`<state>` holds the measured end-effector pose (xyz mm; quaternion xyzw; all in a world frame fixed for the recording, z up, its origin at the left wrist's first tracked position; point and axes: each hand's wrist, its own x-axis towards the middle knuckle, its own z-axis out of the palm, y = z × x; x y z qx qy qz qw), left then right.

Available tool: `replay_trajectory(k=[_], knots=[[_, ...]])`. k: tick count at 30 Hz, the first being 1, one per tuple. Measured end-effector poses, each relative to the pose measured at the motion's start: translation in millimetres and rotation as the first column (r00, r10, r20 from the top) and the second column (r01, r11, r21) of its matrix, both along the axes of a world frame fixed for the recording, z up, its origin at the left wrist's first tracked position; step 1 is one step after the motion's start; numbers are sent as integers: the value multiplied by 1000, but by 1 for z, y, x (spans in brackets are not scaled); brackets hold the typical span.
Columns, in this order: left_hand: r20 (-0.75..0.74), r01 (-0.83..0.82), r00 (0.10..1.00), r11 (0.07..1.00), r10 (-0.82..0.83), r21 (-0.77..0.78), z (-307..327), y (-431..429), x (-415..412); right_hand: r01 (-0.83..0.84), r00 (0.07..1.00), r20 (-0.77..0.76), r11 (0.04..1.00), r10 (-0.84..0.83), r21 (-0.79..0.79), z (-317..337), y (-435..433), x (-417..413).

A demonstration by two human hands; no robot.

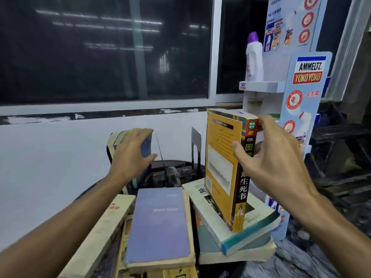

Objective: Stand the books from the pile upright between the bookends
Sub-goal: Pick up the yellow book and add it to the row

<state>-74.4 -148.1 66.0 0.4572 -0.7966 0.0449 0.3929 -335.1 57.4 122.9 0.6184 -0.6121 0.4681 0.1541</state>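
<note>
You gripped the yellow book [221, 157] upright on the pile [212, 221] in your right hand [271, 159], left hand [131, 151] curled over the standing blue book [146, 147]; next it seemingly needed lifting in beside the bookend [196, 144]

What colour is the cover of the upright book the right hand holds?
The upright book has an orange-yellow cover; head view.

A purple-capped white bottle [255, 57] stands on the shelf [263, 86] of a display stand [307, 77], beside a dark window [100, 47].
</note>
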Motion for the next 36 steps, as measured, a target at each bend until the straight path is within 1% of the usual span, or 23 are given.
replay_trajectory(k=[3,6,8,13,16,23,26,29,31,36], knots=[[65,-132,989,990,135,-51,10,-18,24,-63,998,8,998,63,-7,4,-11,15],[151,-222,964,975,221,-10,11,-35,39,-106,994,7,994,106,-18,9,-23,30],[202,-243,951,970,233,26,9,-44,44,-123,992,3,992,123,-32,11,-32,40],[279,-271,928,961,246,55,7,-51,46,-165,986,1,986,165,-33,18,-54,61],[293,-280,923,957,248,74,7,-54,51,-179,984,-13,983,178,-34,24,-69,73],[186,-249,955,965,230,83,-3,-56,66,-193,981,-15,980,193,-45,27,-105,102],[102,-221,973,967,208,126,-7,-58,70,-213,977,-10,975,213,-59,25,-124,115],[-1,-158,987,971,161,178,-11,-63,74,-228,973,10,972,229,-64,23,-143,127],[-45,-114,991,975,125,188,-14,-64,75,-249,968,18,965,252,-78,20,-154,135],[-108,-39,993,990,54,139,-17,-65,75,-265,962,42,959,270,-96,8,-181,150]])
